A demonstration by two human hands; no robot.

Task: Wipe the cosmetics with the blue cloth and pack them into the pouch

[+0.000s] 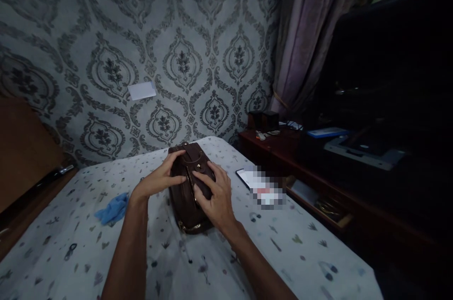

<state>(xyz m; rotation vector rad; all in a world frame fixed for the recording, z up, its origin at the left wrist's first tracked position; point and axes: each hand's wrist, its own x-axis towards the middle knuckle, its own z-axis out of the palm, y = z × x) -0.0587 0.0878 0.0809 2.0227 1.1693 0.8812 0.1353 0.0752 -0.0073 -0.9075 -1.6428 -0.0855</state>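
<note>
A dark brown leather-look bag (182, 212) with gold-coloured zippers and studs lies on the bed or table covered by a white printed cloth (262, 262). My left hand (161, 178) rests against the bag's left side and top, its thumb and fingers stretched apart. Over the right side lies my right hand (217, 194), fingers spread and bent, with thumb and index tips apart beside the zipper in the middle. Part of the bag's right side is hidden under this hand. At the far end, a strap tab with a stud shows.
A crumpled blue cloth (112, 209) lies to the left. On the right are a phone (244, 177), partly blurred out, and an open drawer (318, 203) below a dark red desk (253, 138). A brown wooden panel (26, 149) stands at left; patterned wallpaper (184, 62) is behind.
</note>
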